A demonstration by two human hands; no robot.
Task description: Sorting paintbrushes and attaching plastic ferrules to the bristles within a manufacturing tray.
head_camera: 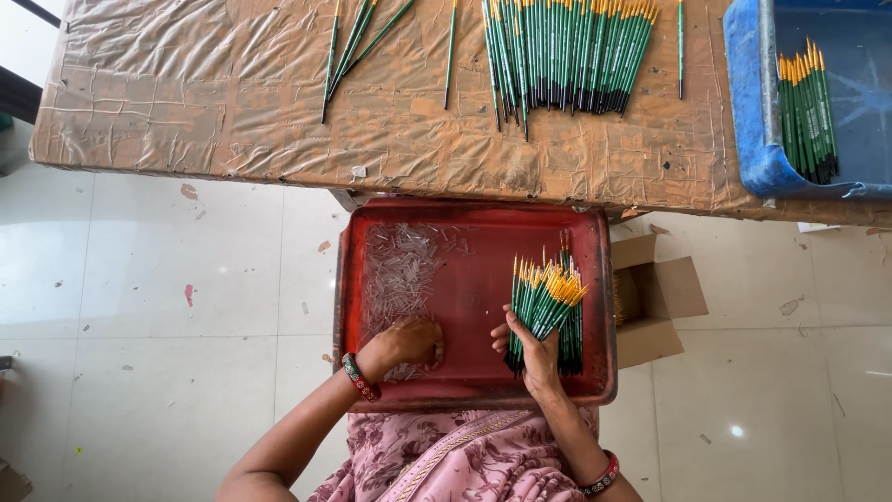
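Head view lets us look straight down at a red tray [474, 218] resting on the person's lap. We see the right hand [534, 353] with its fingers wrapped around a bunch of green-handled paintbrushes [544, 302], their yellow-orange ends fanning up and away from the fingertips; more such brushes lie on the tray just beyond and beside that fist. The left hand [413, 342] sits knuckles up with its fingers curled down into a heap of small clear plastic caps [400, 270]; most of the heap spreads out past the fingertips, and we cannot tell whether anything is pinched between them. The two hands are near each other, with bare red tray between them. Well beyond both hands stands a table wrapped in brown tape [232, 102], carrying a row of brushes [567, 56] and a few loose ones [358, 42]. Farther off to the right of the right hand, a blue tub [748, 112] holds another bundle of brushes [808, 112]. An open cardboard box [655, 297] sits on the floor just beside the tray.
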